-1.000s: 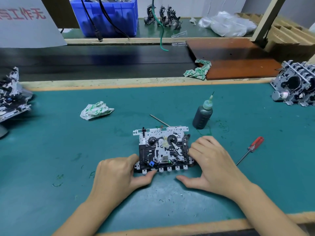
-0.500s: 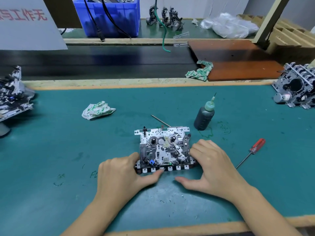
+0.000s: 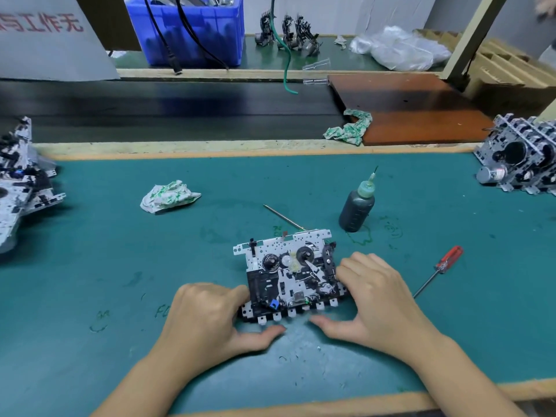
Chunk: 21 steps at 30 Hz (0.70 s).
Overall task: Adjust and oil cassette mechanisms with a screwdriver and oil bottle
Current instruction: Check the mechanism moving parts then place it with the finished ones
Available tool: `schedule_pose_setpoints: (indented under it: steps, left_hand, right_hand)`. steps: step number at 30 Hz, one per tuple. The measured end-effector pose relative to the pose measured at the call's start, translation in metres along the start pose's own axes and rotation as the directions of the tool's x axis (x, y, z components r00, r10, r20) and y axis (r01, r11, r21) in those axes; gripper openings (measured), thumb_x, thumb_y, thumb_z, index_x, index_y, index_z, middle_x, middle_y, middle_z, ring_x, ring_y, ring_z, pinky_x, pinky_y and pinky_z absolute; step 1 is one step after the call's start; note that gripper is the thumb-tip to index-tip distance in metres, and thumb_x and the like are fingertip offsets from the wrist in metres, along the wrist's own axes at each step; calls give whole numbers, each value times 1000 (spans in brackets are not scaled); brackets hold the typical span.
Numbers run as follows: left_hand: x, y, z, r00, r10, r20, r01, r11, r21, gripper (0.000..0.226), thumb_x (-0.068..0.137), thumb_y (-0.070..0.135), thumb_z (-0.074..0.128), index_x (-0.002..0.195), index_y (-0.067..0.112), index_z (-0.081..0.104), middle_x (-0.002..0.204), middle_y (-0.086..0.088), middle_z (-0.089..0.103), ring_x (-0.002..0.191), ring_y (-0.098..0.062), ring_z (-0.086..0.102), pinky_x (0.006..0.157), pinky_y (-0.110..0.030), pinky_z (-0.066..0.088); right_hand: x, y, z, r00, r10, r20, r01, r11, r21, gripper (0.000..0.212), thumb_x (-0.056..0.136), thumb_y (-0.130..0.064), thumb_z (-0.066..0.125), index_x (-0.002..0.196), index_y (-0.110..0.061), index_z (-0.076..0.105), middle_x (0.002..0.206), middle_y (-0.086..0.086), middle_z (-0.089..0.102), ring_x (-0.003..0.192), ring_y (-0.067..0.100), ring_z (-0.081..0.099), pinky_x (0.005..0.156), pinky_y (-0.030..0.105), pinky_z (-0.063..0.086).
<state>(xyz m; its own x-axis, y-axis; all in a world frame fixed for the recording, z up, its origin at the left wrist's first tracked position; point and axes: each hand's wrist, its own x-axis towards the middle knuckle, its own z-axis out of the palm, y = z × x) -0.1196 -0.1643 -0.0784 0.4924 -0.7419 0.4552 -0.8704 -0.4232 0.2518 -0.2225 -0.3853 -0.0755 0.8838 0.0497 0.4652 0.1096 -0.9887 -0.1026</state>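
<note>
A cassette mechanism (image 3: 288,272) of white metal and black plastic lies flat on the green mat. My left hand (image 3: 210,317) grips its near left corner, thumb stretched under the front edge. My right hand (image 3: 373,299) grips its right side, fingers curled on the edge and thumb along the front. A dark oil bottle (image 3: 357,209) with a green needle cap stands just behind and to the right. A red-handled screwdriver (image 3: 437,270) lies on the mat to the right of my right hand. A thin metal rod (image 3: 284,217) lies behind the mechanism.
Stacked mechanisms sit at the left edge (image 3: 21,182) and the right edge (image 3: 523,159). A crumpled cloth (image 3: 168,196) lies at the back left, another cloth (image 3: 350,127) by a brown board (image 3: 415,115). A blue bin (image 3: 189,28) stands beyond the dark belt.
Both hands stay on the mechanism with almost the same grip. The view has shifted slightly; the mechanism has barely moved.
</note>
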Motion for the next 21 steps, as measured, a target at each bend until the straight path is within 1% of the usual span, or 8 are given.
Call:
schedule_pose_setpoints:
  steps: [3,5,7,11,13,15,18,21]
  left_hand:
    - [0,-1,-1,1000,16,-19,-16,1000,21,54,70,64,59,49,17,41,34,4,33,29,-18,37,34,-18,34]
    - [1,-1,-2,998,15,-54,-13,999,40,61,82,64,50,46,16,37,34,2,31,29,-20,34,35,-18,30]
    - [2,-1,-2,997,-25,-78,30,997,66,65,87,63,43,44,14,36,33,0,30,28,-20,32,35,-18,27]
    - [3,-2,0,994,-51,-94,59,994,87,58,78,58,52,44,13,38,32,-1,31,27,-21,33,32,-20,29]
    - [4,-2,-1,997,-23,-74,30,995,97,62,84,61,45,45,13,39,32,-1,31,27,-21,34,33,-20,29]
    - [5,0,-2,998,-22,-52,27,995,96,64,77,70,47,46,15,37,33,1,32,27,-21,35,35,-20,27]
    - [7,8,-2,993,-108,-45,111,990,89,66,61,81,50,48,19,31,32,1,32,28,-20,37,38,-20,25]
    - [7,11,2,972,-226,-66,231,969,92,66,60,77,50,42,15,36,30,-1,33,27,-22,40,37,-19,25]
  right_hand:
    - [2,4,-2,999,-32,14,32,999,-12,50,75,-58,55,55,-14,42,54,-1,40,52,20,40,56,27,27]
    - [2,3,-2,999,-35,19,35,999,-3,51,77,-59,54,55,-14,43,54,-2,41,52,19,39,57,27,27]
    - [2,3,-3,998,-43,40,41,998,43,53,75,-62,56,55,-14,42,55,-2,39,54,17,35,57,27,28]
    - [2,3,-7,997,-40,68,31,991,129,55,71,-62,59,56,-14,39,57,-3,36,57,14,28,56,26,27]
    - [1,3,-6,997,-32,72,21,989,143,53,73,-61,59,56,-14,40,57,-5,35,57,13,29,55,26,28]
    - [1,2,-4,998,-5,58,-3,990,139,51,75,-57,58,55,-14,41,55,-4,36,55,15,33,53,26,29]
    - [2,0,-1,999,31,33,-35,991,127,49,76,-54,56,54,-13,41,53,-2,39,53,17,36,53,26,26]
    - [2,-1,-2,999,11,43,-18,987,158,49,75,-58,57,57,-16,39,56,-6,35,55,15,32,54,26,26]
